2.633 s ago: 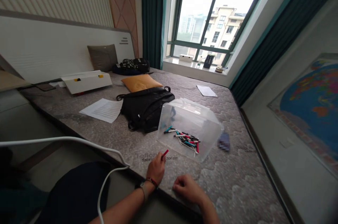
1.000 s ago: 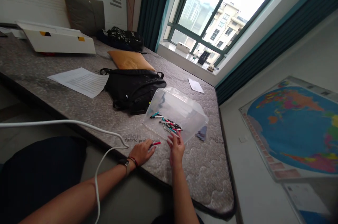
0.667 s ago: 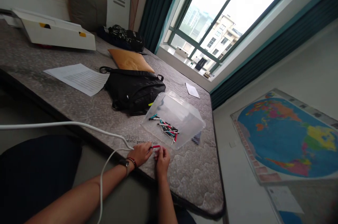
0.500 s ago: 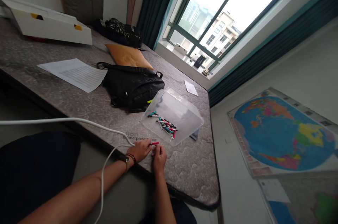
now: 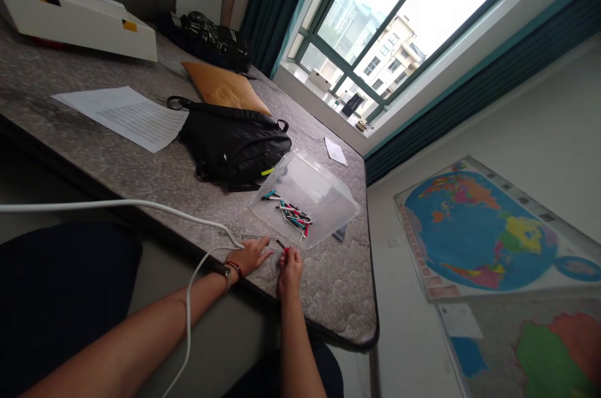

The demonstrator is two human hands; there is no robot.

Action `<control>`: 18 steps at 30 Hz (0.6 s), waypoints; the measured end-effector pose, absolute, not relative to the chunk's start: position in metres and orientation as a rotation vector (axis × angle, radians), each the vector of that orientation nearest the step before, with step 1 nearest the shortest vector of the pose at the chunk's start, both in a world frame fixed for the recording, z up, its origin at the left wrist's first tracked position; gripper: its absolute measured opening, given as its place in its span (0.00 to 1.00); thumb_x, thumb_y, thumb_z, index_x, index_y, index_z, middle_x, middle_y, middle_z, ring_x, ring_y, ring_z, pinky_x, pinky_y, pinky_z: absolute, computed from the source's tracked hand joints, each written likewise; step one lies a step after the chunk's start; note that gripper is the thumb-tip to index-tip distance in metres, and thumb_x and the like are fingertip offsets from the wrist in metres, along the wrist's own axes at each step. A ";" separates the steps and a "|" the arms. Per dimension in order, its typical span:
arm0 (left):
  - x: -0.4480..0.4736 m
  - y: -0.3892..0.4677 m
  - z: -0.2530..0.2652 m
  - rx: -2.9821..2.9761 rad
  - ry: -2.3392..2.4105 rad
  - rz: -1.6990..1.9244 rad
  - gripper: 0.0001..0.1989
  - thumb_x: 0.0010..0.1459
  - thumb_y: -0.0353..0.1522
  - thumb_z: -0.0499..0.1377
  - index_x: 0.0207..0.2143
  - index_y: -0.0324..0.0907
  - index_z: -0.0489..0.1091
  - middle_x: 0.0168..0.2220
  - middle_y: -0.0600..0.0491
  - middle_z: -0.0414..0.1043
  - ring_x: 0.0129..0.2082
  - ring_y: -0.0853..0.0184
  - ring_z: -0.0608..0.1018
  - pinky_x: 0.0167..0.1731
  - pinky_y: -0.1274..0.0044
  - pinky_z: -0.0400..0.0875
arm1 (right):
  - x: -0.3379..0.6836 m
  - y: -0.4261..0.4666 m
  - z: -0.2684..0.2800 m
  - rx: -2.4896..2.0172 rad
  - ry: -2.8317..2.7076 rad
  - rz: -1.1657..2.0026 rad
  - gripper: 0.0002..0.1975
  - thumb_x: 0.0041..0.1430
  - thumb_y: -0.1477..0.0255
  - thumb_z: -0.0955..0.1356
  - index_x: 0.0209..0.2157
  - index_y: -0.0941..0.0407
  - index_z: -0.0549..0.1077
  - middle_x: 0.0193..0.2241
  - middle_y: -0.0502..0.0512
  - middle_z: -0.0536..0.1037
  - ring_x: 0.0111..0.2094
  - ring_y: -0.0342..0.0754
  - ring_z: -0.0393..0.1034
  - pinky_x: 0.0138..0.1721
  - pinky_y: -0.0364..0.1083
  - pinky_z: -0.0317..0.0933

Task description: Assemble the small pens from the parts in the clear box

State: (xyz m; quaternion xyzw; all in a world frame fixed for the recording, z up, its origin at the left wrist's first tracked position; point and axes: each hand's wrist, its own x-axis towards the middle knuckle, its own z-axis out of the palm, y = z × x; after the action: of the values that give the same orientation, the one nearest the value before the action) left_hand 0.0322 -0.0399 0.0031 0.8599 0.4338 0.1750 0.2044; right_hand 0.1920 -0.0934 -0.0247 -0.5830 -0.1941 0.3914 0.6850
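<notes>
By the clear box (image 5: 323, 194), the right hand (image 5: 291, 267) pinches one pen (image 5: 280, 244); loose left hand (image 5: 251, 257) seems empty; next move should need steadiness.

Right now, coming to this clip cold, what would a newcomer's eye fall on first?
Probably the bright window at the top and the colourful world map on the wall at the right. Nearer, on the grey mattress, a clear plastic box holds a jumble of red, teal, white and black pens. Just in front of it, the right hand grips a red-and-black pen, with the left hand open beside it.
</notes>
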 end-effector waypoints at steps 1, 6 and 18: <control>0.032 -0.040 0.003 2.394 1.225 0.493 0.18 0.67 0.45 0.48 0.48 0.42 0.67 0.34 0.47 0.77 0.35 0.60 0.80 0.33 0.74 0.69 | 0.194 -0.094 -0.023 -1.258 -0.377 0.878 0.16 0.54 0.57 0.71 0.31 0.55 0.68 0.22 0.45 0.69 0.19 0.38 0.60 0.21 0.38 0.54; 0.033 -0.040 -0.001 2.384 1.207 0.539 0.17 0.69 0.42 0.45 0.47 0.42 0.67 0.35 0.48 0.77 0.35 0.61 0.80 0.34 0.74 0.69 | 0.196 -0.094 -0.018 -1.180 -0.353 0.944 0.16 0.54 0.58 0.71 0.30 0.54 0.66 0.23 0.44 0.67 0.20 0.37 0.59 0.21 0.38 0.54; 0.029 -0.038 0.000 2.396 1.105 0.571 0.18 0.70 0.39 0.44 0.39 0.43 0.70 0.37 0.49 0.76 0.37 0.63 0.79 0.34 0.75 0.68 | 0.180 -0.088 -0.026 -1.567 -0.794 0.949 0.22 0.57 0.50 0.67 0.26 0.57 0.69 0.15 0.44 0.65 0.14 0.38 0.53 0.15 0.39 0.46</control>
State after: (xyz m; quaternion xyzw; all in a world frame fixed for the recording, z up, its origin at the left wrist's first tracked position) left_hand 0.0289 -0.0376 -0.0005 0.8660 0.3993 0.2063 0.2191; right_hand 0.1801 -0.0882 -0.0264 -0.6598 -0.3343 0.3993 0.5417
